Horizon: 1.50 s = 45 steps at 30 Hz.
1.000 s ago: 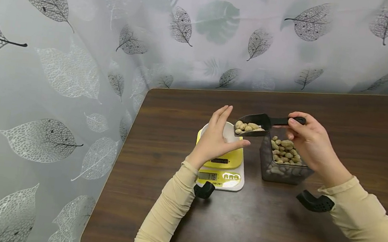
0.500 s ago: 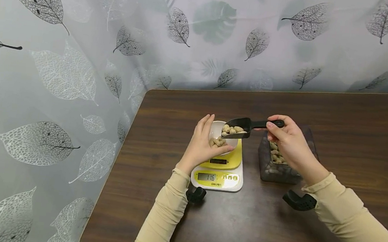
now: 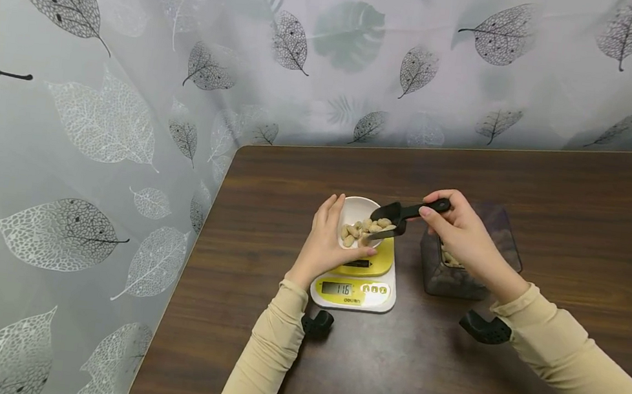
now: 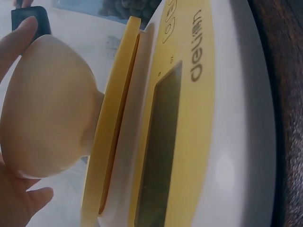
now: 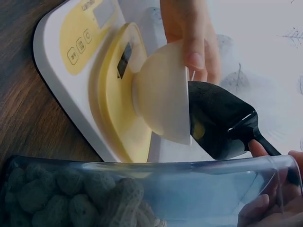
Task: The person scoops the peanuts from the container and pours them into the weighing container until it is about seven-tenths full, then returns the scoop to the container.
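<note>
Under both hands, one broad dark wooden table. Just beneath the left hand, a yellow-and-white scale, reading what looks like 11.6. Below the right hand, a see-through bin. On to the hands: left one with thumb and fingers parted, gripping a pale bowl between them, right there on the scale's platform; right one pinching a handle between thumb and fingers. At the end of that pinch, out toward the left hand, a black scoop, tilted, lip at the near side of the bowl's mouth. Touching the rim? Cannot tell. And smallest, peanuts: plenty in the scoop, some inside the bowl, more in the bin. Looks like pouring, mid-step, load not fully tipped. Probably calls for more tilt from the right wrist, steady bowl from the left, watching for strays over the rim.
</note>
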Available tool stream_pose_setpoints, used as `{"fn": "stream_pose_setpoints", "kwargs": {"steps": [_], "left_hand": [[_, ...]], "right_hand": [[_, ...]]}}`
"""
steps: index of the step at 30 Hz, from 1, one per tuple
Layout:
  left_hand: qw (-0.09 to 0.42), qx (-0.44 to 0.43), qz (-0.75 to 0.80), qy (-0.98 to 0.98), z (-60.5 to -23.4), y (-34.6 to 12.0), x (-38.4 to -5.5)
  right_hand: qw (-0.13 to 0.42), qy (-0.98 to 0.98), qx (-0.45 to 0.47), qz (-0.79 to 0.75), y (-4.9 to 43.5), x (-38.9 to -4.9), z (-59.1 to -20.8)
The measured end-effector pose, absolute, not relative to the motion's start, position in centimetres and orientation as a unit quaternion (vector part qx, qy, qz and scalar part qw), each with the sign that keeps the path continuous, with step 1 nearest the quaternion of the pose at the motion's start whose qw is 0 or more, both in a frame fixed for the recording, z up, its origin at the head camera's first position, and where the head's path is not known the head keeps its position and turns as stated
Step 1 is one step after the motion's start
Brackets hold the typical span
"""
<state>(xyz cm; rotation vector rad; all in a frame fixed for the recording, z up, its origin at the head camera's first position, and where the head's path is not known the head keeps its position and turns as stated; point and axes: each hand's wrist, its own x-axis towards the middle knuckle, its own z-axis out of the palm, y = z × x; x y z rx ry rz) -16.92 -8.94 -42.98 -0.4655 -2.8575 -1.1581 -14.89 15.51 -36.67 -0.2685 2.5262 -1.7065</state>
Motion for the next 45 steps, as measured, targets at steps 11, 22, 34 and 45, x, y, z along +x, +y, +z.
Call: {"fn": "stream_pose_setpoints", "kwargs": {"steps": [11,22,34,45], "left_hand": [[0.012,-0.157,-0.383,-0.910,-42.9,-8.8,-17.1],[0.010,-0.156,-0.380,-0.912,-42.9,-8.6,-17.2],[0.027,-0.173,-0.346,-0.922,-42.1,-8.6,-17.2],[0.042,-0.211,-0.347,-0.913,-39.0,-7.2,-17.4]], "right_hand": [[0.019,0.828,-0.099,-0.551,15.5,-14.6,-36.5],[0.028,0.831,-0.087,-0.548,15.7,-14.4,-36.4],[0.026,0.835,-0.075,-0.544,15.9,-14.6,-36.3],[-0.073,0.809,-0.071,-0.579,17.4,-14.4,-33.2]]}}
